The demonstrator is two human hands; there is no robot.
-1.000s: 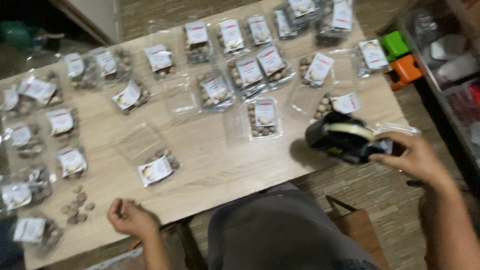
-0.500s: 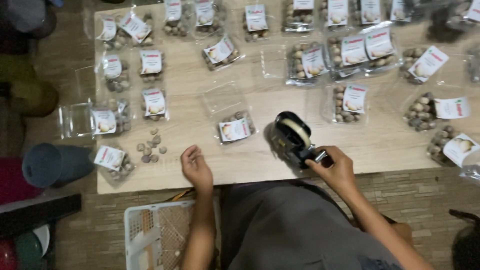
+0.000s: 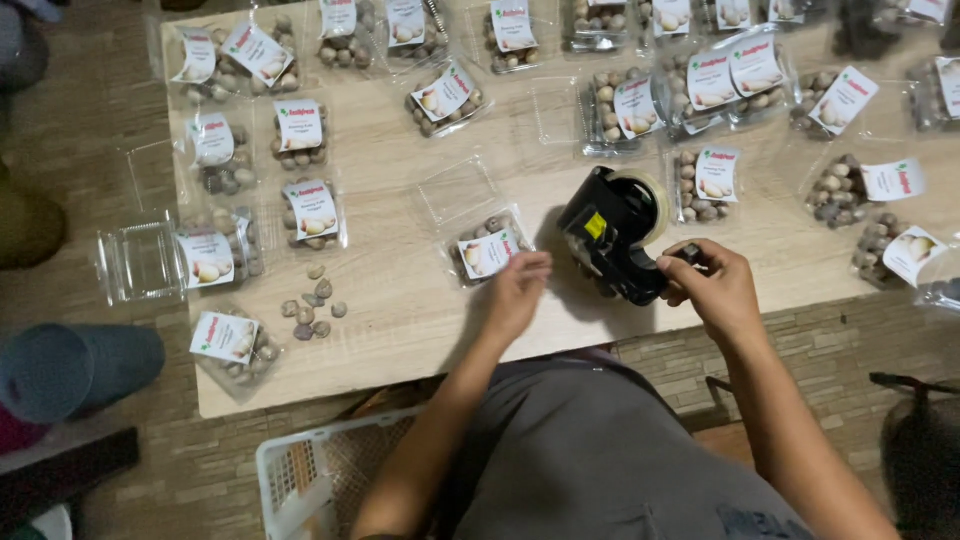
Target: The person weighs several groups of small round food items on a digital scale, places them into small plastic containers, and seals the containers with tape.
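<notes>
Head view, looking straight down. Light wood worktop [image 3: 400,300] covered with many clear plastic clamshell packs of brown nuts, each with a white label card with red and green print.

Right hand [image 3: 712,290]: closed round the rear handle of a black tape dispenser [image 3: 612,240], near the worktop's front edge. Roll of pale tape [image 3: 650,200] sits at the dispenser's far end. Dispenser tilted, its nose towards the left hand.

Left hand [image 3: 515,290]: fingers curled, tips pinched together at the front edge of a nut pack [image 3: 487,245], just left of the dispenser. Cannot tell whether the fingertips hold tape or only touch the pack.

An open, empty clamshell [image 3: 458,188] lies just behind that pack. Loose nuts [image 3: 312,303] lie bare on the worktop, well left of the hands, between two labelled packs. Another empty clear container [image 3: 142,262] overhangs the left edge.

Below the worktop: grey trousers on the person's lap [image 3: 590,440], a white plastic crate [image 3: 300,470] on the floor at left, brick-pattern flooring. A blue-grey rounded object [image 3: 75,365] at far left; kind unclear.
</notes>
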